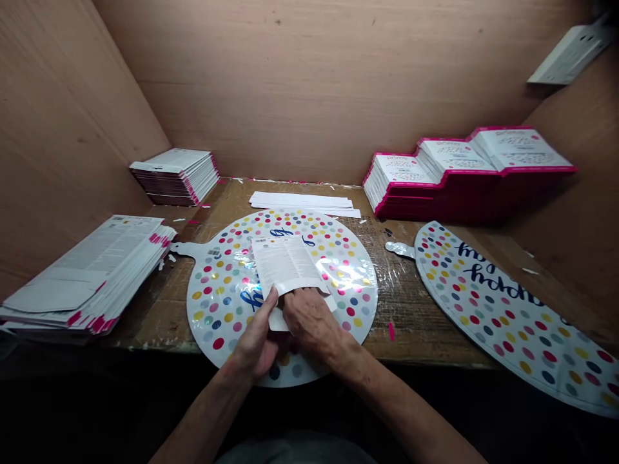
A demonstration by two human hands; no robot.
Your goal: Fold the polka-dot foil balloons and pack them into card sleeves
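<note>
A white printed envelope point(287, 261) lies over a round foil balloon point(217, 309) with coloured dots, its open end toward me. My left hand point(256, 341) grips the envelope's lower left edge, thumb on top. The fingers of my right hand point(312, 322) reach into the envelope's opening, so their tips are hidden. A white flap shows below and beside the right fingers. The balloon's neck points left, and parts of its blue lettering show around the envelope.
Printed envelopes are stacked at the left point(82, 264) and back left point(176, 174). White strips point(304, 203) lie behind the balloon. Pink-edged packs point(449, 167) stand at the back right. More dotted balloons point(507, 309) lie right. A power strip point(570, 55) hangs on the right wall.
</note>
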